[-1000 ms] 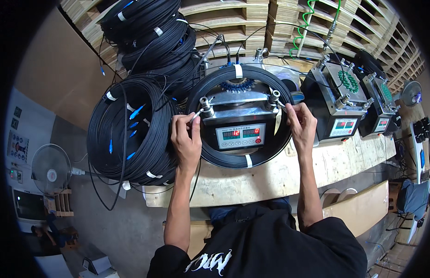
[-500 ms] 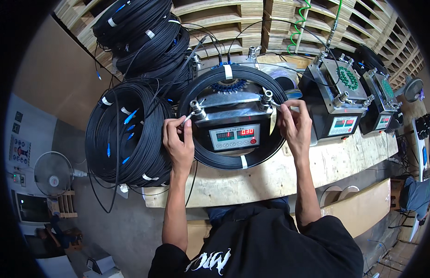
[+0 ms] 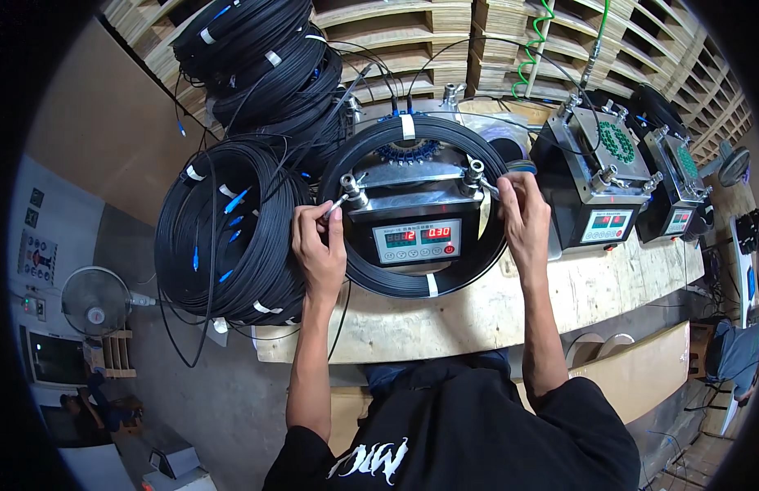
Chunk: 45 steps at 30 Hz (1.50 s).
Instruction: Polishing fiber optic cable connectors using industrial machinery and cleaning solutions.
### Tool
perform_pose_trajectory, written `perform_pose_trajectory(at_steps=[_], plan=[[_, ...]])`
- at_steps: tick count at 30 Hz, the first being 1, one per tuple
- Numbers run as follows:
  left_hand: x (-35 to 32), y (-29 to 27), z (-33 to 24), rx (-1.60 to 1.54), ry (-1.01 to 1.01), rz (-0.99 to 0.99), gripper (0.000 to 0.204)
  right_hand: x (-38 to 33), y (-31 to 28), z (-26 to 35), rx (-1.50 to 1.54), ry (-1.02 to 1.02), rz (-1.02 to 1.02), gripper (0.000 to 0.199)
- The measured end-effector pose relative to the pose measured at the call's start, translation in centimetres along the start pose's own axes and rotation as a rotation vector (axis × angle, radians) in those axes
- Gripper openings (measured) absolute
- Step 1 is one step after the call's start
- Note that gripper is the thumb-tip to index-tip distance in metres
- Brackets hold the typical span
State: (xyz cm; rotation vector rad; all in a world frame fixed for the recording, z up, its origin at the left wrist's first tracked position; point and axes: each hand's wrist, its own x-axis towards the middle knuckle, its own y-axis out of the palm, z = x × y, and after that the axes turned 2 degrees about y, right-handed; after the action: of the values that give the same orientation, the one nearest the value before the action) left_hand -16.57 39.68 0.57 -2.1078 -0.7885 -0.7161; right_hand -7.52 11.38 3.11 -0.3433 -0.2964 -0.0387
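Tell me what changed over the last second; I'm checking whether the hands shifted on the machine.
Little changed. The left hand stayed at the left knob, pinching a thin white-tipped cable end; the right hand stayed at the right knob. Neither took hold of anything new nor let go. The black cable coil around the machine and the side coils kept their places; only the camera view drifted slightly.

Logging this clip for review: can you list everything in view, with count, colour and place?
Cable coil: one, black, white ties, ringed round the middle machine.
Machine: one, metal, red digit display, bench centre.
Other machines: two, black and metal, bench right.
Coil stack: several, black, blue connectors, bench left.
Bench: one, pale wood.
Pallets: stacked, wooden, behind.
Fan: one, floor left.
Left hand: pinching a small metal lever at the machine's left post.
Right hand: at the right post.
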Motion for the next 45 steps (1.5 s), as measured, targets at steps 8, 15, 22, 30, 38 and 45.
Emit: perform_pose_trajectory(at_steps=[8, 15, 22, 30, 38, 45], plan=[[-0.1, 0.1, 0.3, 0.012, 0.009, -0.025, 0.013, -0.5, 1.0, -0.6, 0.019, -0.198, -0.021, 0.010], [0.0, 0.1, 0.3, -0.005, -0.002, -0.004, 0.014, -0.3, 0.3, -0.1, -0.003, -0.041, -0.056, 0.020], [-0.1, 0.2, 0.2, 0.005, -0.003, -0.022, 0.014, -0.9, 0.0, -0.6, 0.111, -0.009, 0.038, 0.015], [0.4, -0.2, -0.3, 0.000, -0.066, 0.025, 0.019, -0.4, 0.3, -0.1, 0.012, -0.162, 0.012, 0.018], [3.3, -3.5, -2.8, 0.079, -0.154, 0.398, 0.022, 0.0, -0.3, 0.6, -0.026, -0.110, 0.062, 0.018], [5.5, -5.1, -5.5, 0.318, -0.158, 0.599, 0.023, 0.4, -0.5, -0.1, -0.047, -0.081, 0.087, 0.021]])
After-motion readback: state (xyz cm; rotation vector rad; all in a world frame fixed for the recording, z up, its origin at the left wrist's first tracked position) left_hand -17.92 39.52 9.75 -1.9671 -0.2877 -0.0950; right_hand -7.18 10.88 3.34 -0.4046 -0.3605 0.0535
